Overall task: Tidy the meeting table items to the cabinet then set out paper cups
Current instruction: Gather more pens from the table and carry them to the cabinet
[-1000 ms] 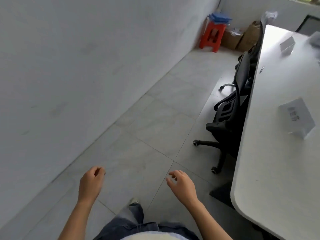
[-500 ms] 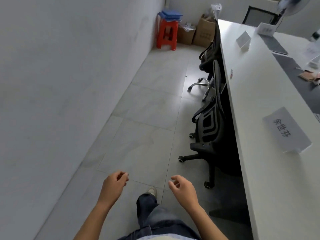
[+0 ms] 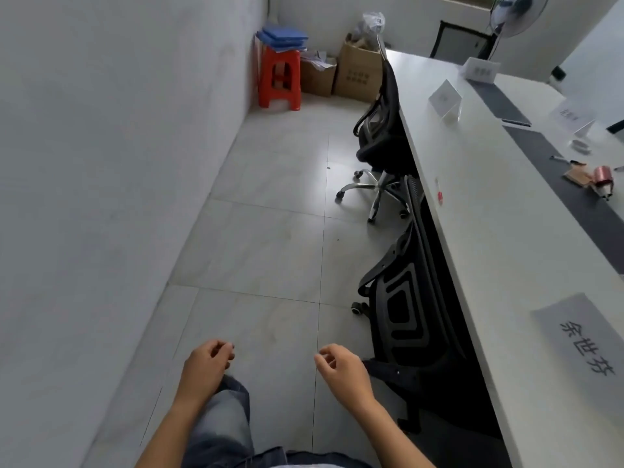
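A long white meeting table (image 3: 489, 231) runs along the right. On it stand white name cards, one near me (image 3: 589, 346) and one further along (image 3: 445, 97). A small red item (image 3: 439, 194) lies by the table's left edge, and a pink tape roll (image 3: 602, 175) lies with small bits on the dark centre strip (image 3: 574, 197). My left hand (image 3: 206, 366) and my right hand (image 3: 341, 369) hang low over the floor, away from the table, fingers loosely curled and holding nothing. No cabinet or paper cups are in view.
Two black office chairs, one close (image 3: 405, 319) and one further off (image 3: 381, 130), are tucked against the table's left side. A grey wall (image 3: 101, 163) bounds the left. In the far corner stand a red stool (image 3: 279, 79) with blue folders, cardboard boxes (image 3: 358, 74) and a fan (image 3: 513, 11).
The view has swung right and forward along the aisle, bringing more of the table top into sight. Both hands stay low and empty, my left one curling a little more.
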The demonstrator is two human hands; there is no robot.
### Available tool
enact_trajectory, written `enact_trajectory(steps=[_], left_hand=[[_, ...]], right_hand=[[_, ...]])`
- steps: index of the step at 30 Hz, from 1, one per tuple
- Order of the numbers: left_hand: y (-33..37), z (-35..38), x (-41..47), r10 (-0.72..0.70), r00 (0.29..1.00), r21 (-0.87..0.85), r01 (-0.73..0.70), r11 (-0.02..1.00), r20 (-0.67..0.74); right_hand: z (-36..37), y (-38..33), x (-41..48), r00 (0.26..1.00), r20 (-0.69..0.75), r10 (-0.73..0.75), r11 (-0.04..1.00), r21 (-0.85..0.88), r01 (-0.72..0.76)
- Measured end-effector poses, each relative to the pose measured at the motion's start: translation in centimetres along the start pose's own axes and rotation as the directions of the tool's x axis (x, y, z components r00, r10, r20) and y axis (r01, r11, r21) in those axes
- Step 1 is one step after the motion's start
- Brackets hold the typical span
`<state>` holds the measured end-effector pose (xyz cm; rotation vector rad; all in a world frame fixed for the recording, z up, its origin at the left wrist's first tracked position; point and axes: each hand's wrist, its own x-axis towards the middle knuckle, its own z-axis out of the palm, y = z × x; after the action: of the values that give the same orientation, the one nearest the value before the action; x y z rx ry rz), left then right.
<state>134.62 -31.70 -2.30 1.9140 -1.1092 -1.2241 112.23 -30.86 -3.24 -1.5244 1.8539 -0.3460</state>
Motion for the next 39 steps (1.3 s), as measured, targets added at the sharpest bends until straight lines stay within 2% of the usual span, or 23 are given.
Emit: enact_trajectory(steps=[6, 9, 13, 15, 18, 22, 25, 29, 32, 36, 39], left_hand=[[6.4, -3.9, 14.1, 0.103, 0.995, 0.055, -0.104, 0.993, 0.011], [10.6, -7.3, 21.8, 0.155, 0.988, -0.005, -0.155, 0.988, -0.011], [15.2, -8.5, 30.1, 0.139, 0.99, -0.046, -0.138, 0.989, 0.003], [16.1, -7.0, 32.8, 0.095, 0.994, -0.029, -0.093, 0.995, 0.061], [17.2, -2.9, 35.7, 0.066, 0.966, 0.04, -0.078, 0.996, 0.251], [21.0, 3.0, 40.0, 0.095, 0.876, 0.18, -0.202, 0.963, 0.472], [26.2, 6.0, 45.2, 0.167, 0.867, 0.167, -0.273, 0.947, 0.469], [32.9, 8.8, 52.0, 0.232, 0.897, 0.119, -0.295, 0.948, 0.375], [36.5, 11.2, 54.9, 0.256, 0.899, 0.097, -0.308, 0.947, 0.357], [37.4, 15.0, 57.5, 0.158, 0.867, 0.166, -0.264, 0.95, 0.472], [39.0, 19.4, 61.5, 0.075, 0.821, 0.225, -0.242, 0.944, 0.567]], right_hand=[[0.3, -5.4, 10.9, 0.996, -0.064, 0.067, 0.998, 0.019, -0.066], [0.2, -10.3, 17.1, 0.992, -0.108, 0.072, 0.997, 0.039, -0.068], [-1.3, -14.3, 22.7, 0.981, -0.166, 0.104, 0.993, 0.063, -0.095], [-1.7, -14.1, 24.2, 0.965, -0.186, 0.187, 0.981, 0.086, -0.173], [-2.7, -12.5, 26.4, 0.917, -0.219, 0.334, 0.941, 0.137, -0.31], [-4.9, -10.6, 32.1, 0.867, -0.252, 0.43, 0.9, 0.198, -0.389], [-7.9, -9.9, 38.9, 0.862, -0.27, 0.428, 0.898, 0.233, -0.373], [-14.6, -9.9, 48.1, 0.856, -0.335, 0.394, 0.91, 0.27, -0.314], [-18.5, -10.1, 52.9, 0.853, -0.363, 0.376, 0.916, 0.285, -0.282], [-19.8, -9.0, 55.4, 0.849, -0.297, 0.438, 0.883, 0.323, -0.342], [-21.4, -6.6, 57.8, 0.772, -0.277, 0.572, 0.802, 0.389, -0.454]])
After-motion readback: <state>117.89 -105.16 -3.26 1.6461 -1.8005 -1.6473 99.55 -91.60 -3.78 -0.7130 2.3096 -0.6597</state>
